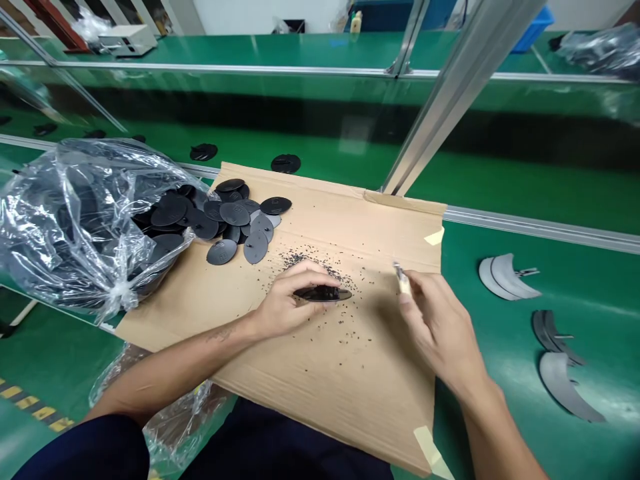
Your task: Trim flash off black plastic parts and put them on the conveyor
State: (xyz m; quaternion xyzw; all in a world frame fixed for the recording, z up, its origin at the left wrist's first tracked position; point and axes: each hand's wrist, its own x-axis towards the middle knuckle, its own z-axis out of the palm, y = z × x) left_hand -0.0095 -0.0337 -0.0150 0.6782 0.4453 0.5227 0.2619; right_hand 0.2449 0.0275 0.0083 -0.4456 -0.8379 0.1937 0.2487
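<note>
On the cardboard sheet (350,400) I see the left hand (293,300) curled narrowly around a black oval plastic disc (323,294), its long axis running sideways near the sheet's middle, while the right hand (435,327) pinches a small pale-handled blade (403,280) just beside it, trimming seemingly in hand and calling for a steady grip.

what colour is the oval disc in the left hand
Black, best seen in the head view: the oval disc sits in the left hand.
</note>
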